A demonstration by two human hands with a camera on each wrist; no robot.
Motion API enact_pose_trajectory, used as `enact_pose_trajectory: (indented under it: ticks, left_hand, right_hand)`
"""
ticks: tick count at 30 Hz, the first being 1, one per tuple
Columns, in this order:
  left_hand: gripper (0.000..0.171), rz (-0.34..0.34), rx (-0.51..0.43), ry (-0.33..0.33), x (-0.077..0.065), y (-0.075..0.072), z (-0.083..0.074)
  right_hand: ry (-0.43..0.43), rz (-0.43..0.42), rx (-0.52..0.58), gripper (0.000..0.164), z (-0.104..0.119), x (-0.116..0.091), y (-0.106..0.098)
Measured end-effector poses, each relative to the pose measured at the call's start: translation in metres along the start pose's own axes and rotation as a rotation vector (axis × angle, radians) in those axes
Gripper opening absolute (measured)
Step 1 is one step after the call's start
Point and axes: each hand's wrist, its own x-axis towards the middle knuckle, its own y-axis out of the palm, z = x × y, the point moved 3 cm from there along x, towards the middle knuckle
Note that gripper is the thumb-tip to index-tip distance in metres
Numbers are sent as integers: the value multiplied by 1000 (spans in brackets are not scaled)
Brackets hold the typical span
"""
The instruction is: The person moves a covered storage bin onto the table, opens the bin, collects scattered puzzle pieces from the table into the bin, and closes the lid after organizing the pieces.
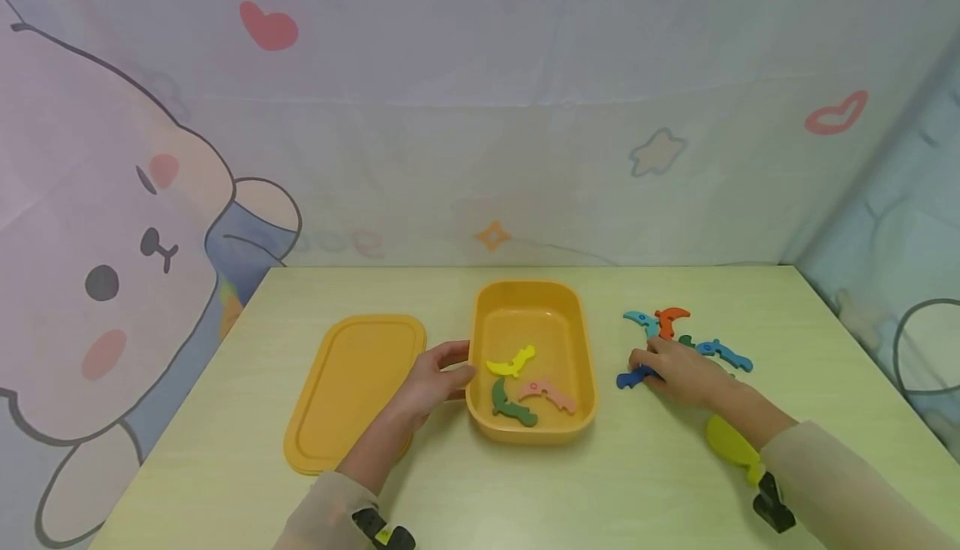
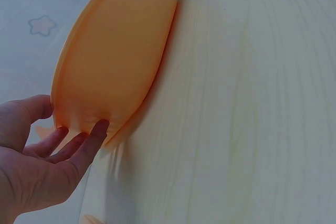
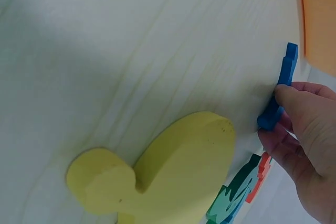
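My right hand [image 1: 678, 371] pinches a dark blue crescent-shaped toy piece [image 3: 286, 69] between thumb and fingers, close over the table. Beside that hand lie a light blue piece [image 1: 641, 321], an orange-red piece [image 1: 673, 322], a blue piece [image 1: 723, 355] and a dark green piece [image 1: 686, 340], partly hidden behind it. My left hand [image 1: 433, 383] rests its fingertips and thumb against the left side of a yellow-orange plastic box [image 1: 529, 307]. Inside the box lie a yellow piece [image 1: 513, 362], a green piece [image 1: 512, 406] and a pink piece [image 1: 547, 393].
A flat yellow-orange lid [image 1: 348, 396] lies left of the box, partly under my left forearm. A thick yellow-green rounded shape [image 3: 184, 166] lies on the table [image 1: 645, 483] beneath my right forearm. A printed cloth [image 1: 450, 158] hangs behind the table's back edge.
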Motion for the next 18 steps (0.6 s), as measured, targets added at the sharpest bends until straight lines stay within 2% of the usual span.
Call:
enact_pose_trajectory:
  ticks: [12, 18]
  left_hand:
    - [49, 6, 3, -5, 1, -1, 1]
    - [49, 11, 12, -9, -11, 2, -15]
  right_hand:
    - [-52, -18, -8, 22, 1, 7, -13]
    - [-72, -32, -24, 23, 1, 13, -22]
